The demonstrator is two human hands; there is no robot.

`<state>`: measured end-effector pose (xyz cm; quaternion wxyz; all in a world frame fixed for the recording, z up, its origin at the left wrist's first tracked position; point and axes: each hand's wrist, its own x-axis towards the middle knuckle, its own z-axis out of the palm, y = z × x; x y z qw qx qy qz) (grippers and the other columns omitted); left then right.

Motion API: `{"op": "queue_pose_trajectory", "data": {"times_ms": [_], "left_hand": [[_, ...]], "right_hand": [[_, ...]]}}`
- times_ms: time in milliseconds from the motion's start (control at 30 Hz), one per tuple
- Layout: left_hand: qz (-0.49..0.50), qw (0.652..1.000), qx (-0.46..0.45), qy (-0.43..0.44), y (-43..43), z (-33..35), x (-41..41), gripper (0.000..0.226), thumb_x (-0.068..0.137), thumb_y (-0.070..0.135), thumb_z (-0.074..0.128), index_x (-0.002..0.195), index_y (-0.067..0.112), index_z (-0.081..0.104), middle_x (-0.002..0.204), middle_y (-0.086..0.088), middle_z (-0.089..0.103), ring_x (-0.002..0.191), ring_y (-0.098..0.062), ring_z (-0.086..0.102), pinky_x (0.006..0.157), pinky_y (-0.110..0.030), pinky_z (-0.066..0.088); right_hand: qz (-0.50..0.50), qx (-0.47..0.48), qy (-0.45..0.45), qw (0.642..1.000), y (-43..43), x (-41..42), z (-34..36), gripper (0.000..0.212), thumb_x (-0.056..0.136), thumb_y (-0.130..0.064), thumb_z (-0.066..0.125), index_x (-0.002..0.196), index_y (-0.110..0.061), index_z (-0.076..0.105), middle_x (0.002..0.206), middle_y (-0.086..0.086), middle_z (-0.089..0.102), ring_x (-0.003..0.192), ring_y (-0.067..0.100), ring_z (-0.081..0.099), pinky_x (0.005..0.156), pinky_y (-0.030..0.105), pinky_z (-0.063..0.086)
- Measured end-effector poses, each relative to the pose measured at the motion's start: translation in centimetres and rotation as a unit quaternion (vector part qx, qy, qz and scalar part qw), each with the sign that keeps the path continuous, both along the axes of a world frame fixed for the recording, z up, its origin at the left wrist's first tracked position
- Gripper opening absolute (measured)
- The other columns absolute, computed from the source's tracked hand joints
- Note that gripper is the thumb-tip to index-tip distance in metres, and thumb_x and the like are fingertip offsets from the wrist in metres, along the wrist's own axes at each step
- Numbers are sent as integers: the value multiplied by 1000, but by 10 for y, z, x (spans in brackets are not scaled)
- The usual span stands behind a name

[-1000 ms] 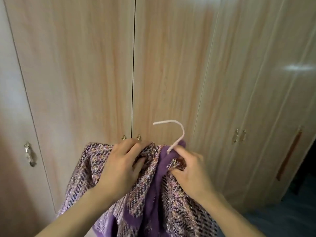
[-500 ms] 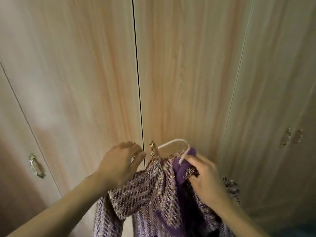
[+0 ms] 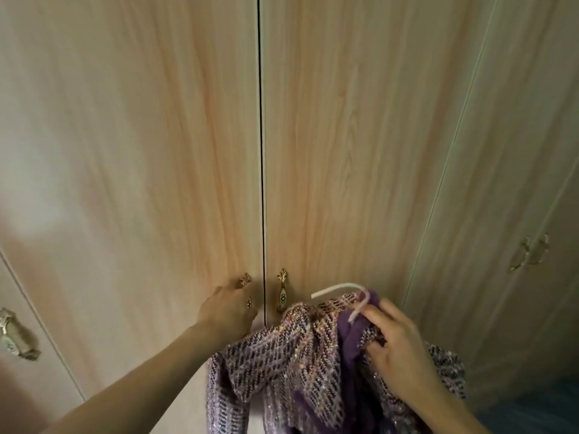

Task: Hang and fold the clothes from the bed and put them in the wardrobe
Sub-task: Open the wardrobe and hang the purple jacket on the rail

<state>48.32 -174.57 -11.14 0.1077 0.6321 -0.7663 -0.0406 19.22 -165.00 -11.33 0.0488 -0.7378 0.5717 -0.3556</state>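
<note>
Low centre of the frame, the left grip (image 3: 228, 311) is curled round the gold handle (image 3: 245, 279) of a closed wardrobe (image 3: 156, 151) door; lower right, the purple tweed jacket (image 3: 282, 355) is clutched at the collar by the right grip (image 3: 394, 343), with the white hanger (image 3: 340, 286) hook poking up just above

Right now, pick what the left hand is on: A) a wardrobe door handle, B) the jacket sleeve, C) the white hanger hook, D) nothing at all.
A: the left hand has its fingers round the brass door handle left of the gap, while the right hand holds the tweed jacket on its white hanger.
</note>
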Motion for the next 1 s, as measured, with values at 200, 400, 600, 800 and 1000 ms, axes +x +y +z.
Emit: {"op": "queue_pose_trajectory", "data": {"times_ms": [200, 400, 600, 800, 1000], "left_hand": [[-39, 989, -15, 139, -17, 1, -5, 35, 93, 33, 57, 128, 29, 59, 111, -1, 65, 107, -24, 58, 86, -30, 45], [-30, 988, -36, 148, -20, -3, 0, 11, 94, 28, 57, 88, 22, 51, 87, 1, 54, 81, -20, 51, 70, -28, 35], [-49, 983, -62, 164, -17, -13, 6, 8, 96, 27, 55, 93, 19, 59, 91, -6, 62, 81, -25, 55, 72, -31, 42], [-55, 980, -72, 174, 9, -15, 2, 14, 98, 24, 54, 102, 16, 65, 98, -8, 69, 82, -21, 55, 75, -32, 45], [-36, 988, -53, 139, 63, -19, -3, 27, 94, 26, 63, 119, 16, 61, 114, -4, 67, 100, -22, 62, 89, -32, 50]], "right_hand": [[-25, 2, -24, 999, -2, 11, -8, 74, 61, 19, 73, 123, -21, 66, 124, -6, 57, 108, 7, 56, 94, 8, 37], [-54, 16, -44, 997, 10, 25, -15, 69, 65, 11, 77, 126, -19, 64, 120, -6, 57, 107, 13, 61, 96, 26, 49], [-78, 2, -29, 997, 35, 47, -16, 65, 69, 10, 72, 126, -20, 63, 117, -6, 52, 104, 15, 59, 88, 35, 53], [-83, -16, -14, 996, 64, 43, -16, 66, 72, 10, 71, 130, -19, 60, 117, -7, 46, 100, 11, 57, 84, 29, 53], [-42, -27, -37, 998, 89, 23, -20, 66, 71, 14, 69, 128, -19, 62, 118, -5, 49, 102, 14, 57, 89, 25, 50]]}}
